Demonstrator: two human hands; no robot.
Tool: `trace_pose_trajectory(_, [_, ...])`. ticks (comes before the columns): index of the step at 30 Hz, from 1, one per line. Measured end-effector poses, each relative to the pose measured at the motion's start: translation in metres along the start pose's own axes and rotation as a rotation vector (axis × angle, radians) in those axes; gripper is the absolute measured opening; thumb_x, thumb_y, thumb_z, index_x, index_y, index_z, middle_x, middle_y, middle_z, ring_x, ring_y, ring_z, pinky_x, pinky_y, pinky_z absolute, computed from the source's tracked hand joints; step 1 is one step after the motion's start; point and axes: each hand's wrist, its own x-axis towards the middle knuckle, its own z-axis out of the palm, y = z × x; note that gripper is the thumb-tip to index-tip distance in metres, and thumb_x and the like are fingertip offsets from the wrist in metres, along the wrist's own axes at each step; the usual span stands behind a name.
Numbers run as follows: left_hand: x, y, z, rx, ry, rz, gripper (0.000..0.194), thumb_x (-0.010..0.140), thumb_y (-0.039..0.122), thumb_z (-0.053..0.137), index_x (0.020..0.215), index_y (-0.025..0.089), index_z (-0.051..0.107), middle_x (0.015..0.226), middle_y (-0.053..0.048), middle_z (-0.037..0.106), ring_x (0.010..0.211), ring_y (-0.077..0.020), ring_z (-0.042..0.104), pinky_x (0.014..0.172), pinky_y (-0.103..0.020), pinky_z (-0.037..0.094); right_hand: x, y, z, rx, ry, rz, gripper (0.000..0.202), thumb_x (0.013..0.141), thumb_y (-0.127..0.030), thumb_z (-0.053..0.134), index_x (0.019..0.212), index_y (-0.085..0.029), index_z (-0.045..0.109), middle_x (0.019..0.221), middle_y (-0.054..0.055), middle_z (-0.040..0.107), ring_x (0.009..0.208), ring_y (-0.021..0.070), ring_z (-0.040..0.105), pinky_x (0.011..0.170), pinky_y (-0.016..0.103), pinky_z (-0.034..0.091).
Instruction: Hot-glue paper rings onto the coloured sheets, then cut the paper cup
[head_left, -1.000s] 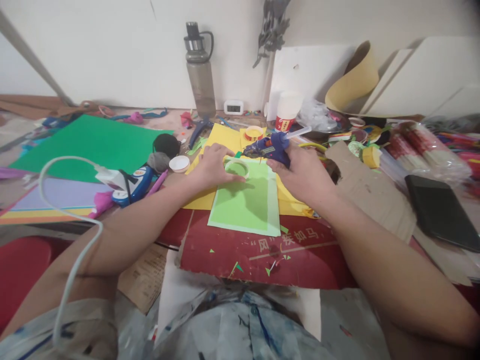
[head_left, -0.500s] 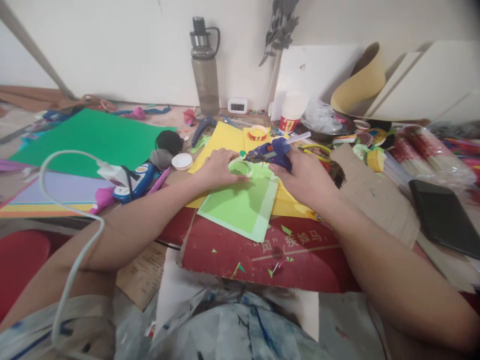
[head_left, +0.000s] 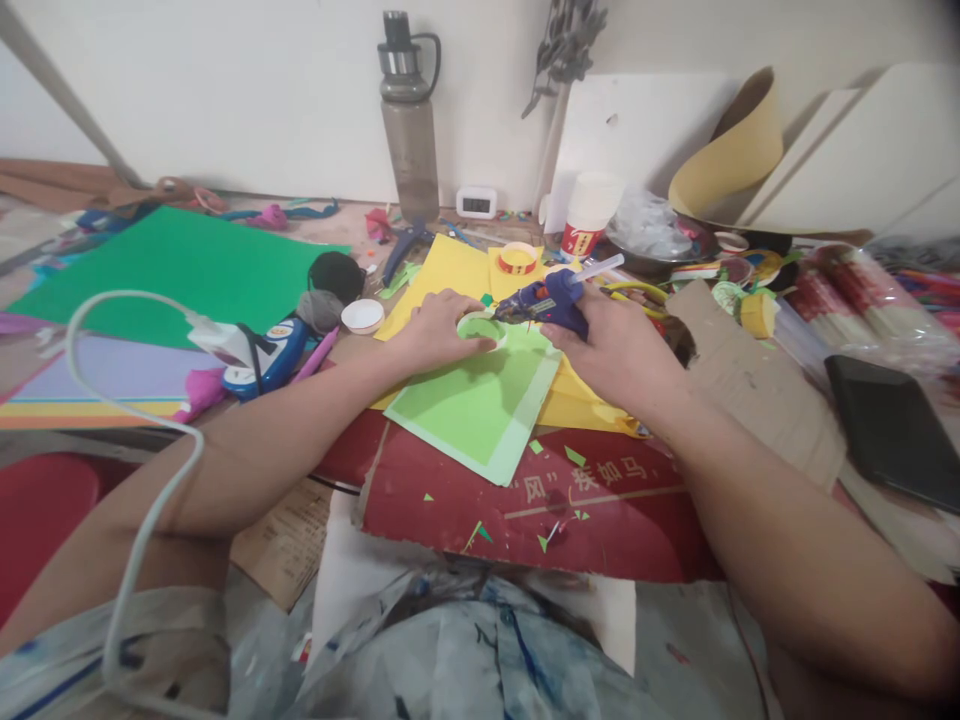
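Note:
My left hand (head_left: 448,332) grips a small white ring (head_left: 491,343) by its left side, thumb at the near edge. The ring stands on light green paper (head_left: 472,410), and green shows inside it. My right hand (head_left: 600,340) is wrapped round a blue glue gun (head_left: 544,303) with a clear glue stick out of its back. The gun's nozzle points left, at the ring's right rim; whether it touches cannot be made out. Yellow paper (head_left: 457,268) lies beneath and behind the green sheet, with a red and yellow ring (head_left: 517,259) on it.
A tall bottle (head_left: 410,150), a small clock (head_left: 476,203) and a paper cup (head_left: 589,220) stand at the back. Dark green paper (head_left: 180,275) lies left, a black phone (head_left: 892,425) right. A white cable (head_left: 139,540) crosses my left arm. Scraps dot the red board (head_left: 450,510).
The view has tilted slightly, so most things sit a little higher. The light green paper has turned or slid slightly left. Both hands keep their holds on the ring and glue gun.

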Motion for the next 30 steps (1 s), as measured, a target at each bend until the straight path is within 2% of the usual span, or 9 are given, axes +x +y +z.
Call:
trace_pose_trajectory(4, [-0.002,0.005,-0.006,0.037,-0.036,0.012,0.063,0.085,0.062,0.072,0.135,0.023,0.071,0.142,-0.014,0.069,0.138,-0.0384,0.056,0.119,-0.059,0.044,0.000,-0.001,-0.002,-0.002,-0.009,0.007,0.027,0.097,-0.036,0.062,0.114,-0.017,0.071,0.100,0.017,0.078,0.094,0.0362,0.072,0.082,0.047,0.055])
trace_pose_trajectory(10, [-0.003,0.006,-0.005,0.039,-0.010,0.007,0.057,0.084,0.057,0.073,0.130,0.024,0.073,0.138,-0.013,0.069,0.134,-0.0373,0.060,0.115,-0.058,0.048,0.000,-0.002,-0.002,0.024,-0.022,0.016,0.024,0.095,-0.032,0.066,0.114,-0.019,0.072,0.100,0.015,0.078,0.095,0.0360,0.073,0.082,0.045,0.054])
trace_pose_trajectory(13, [-0.002,0.003,-0.007,0.033,-0.032,0.076,0.055,0.083,0.052,0.074,0.130,0.024,0.073,0.138,-0.011,0.070,0.136,-0.0358,0.059,0.120,-0.054,0.045,0.000,-0.002,-0.003,0.042,-0.018,0.008,0.024,0.094,-0.033,0.066,0.113,-0.021,0.073,0.101,0.015,0.078,0.096,0.0360,0.073,0.083,0.045,0.055])
trace_pose_trajectory(18, [-0.003,0.003,-0.017,0.018,-0.167,0.218,0.061,0.080,0.047,0.074,0.136,0.024,0.070,0.140,-0.011,0.069,0.134,-0.0354,0.060,0.119,-0.050,0.045,-0.002,-0.004,-0.012,0.083,-0.070,-0.031,0.024,0.094,-0.035,0.065,0.112,-0.022,0.073,0.100,0.014,0.078,0.094,0.0347,0.073,0.082,0.044,0.055])
trace_pose_trajectory(22, [-0.004,0.001,-0.021,-0.022,-0.192,0.205,0.070,0.079,0.052,0.074,0.144,0.027,0.066,0.143,-0.009,0.069,0.134,-0.0356,0.060,0.118,-0.049,0.045,-0.002,-0.002,-0.020,0.098,-0.122,-0.030,0.019,0.092,-0.038,0.066,0.101,-0.024,0.073,0.091,0.011,0.077,0.086,0.0318,0.071,0.075,0.041,0.054])
trace_pose_trajectory(26, [-0.004,-0.003,-0.022,-0.057,-0.218,0.201,0.083,0.078,0.056,0.076,0.153,0.025,0.060,0.151,-0.011,0.066,0.136,-0.0346,0.061,0.117,-0.045,0.047,0.000,0.000,-0.023,0.114,-0.179,0.026,0.015,0.090,-0.039,0.067,0.084,-0.025,0.068,0.087,0.010,0.076,0.080,0.0290,0.069,0.070,0.038,0.053])
trace_pose_trajectory(30, [-0.004,-0.004,-0.025,-0.095,-0.224,0.206,0.082,0.078,0.054,0.078,0.153,0.024,0.061,0.152,-0.011,0.066,0.136,-0.0343,0.062,0.117,-0.045,0.048,0.003,0.002,-0.021,0.178,-0.193,0.067,0.015,0.089,-0.037,0.065,0.081,-0.025,0.066,0.088,0.009,0.076,0.080,0.0279,0.068,0.072,0.038,0.053])
